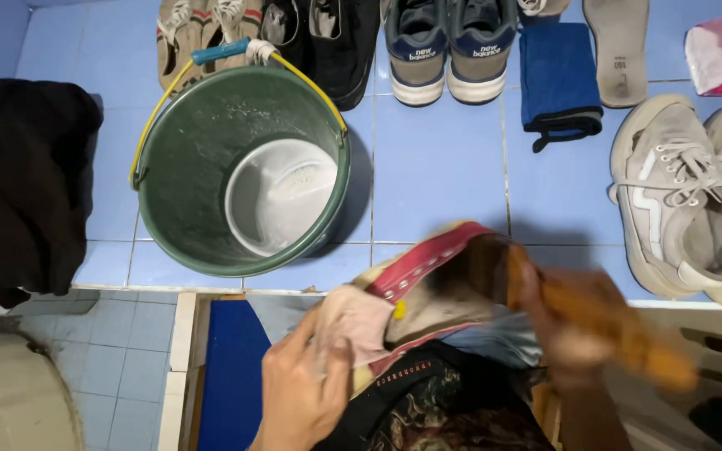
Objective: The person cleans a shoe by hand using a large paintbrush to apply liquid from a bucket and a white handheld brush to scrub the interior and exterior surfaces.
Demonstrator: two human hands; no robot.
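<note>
Shoe (pixel 428 280) with the red collar sits low in the middle, over your lap, just in front of the blue tiled floor (pixel 436 159). Your left hand (pixel 302 388) is clamped round its pale heel end, fingers curled tight. Your right hand (pixel 574 326) is a blur, closed on a wooden-handled brush (pixel 628 330) against the shoe's side. Green bucket (pixel 240 167) with milky water stands just beyond, grey sneakers (pixel 687 196) to your right

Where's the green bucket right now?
In the head view, the green bucket stands upper left on the blue tiled floor, between a black cloth at its left and the navy sneakers up right, just beyond the left hand.
</note>
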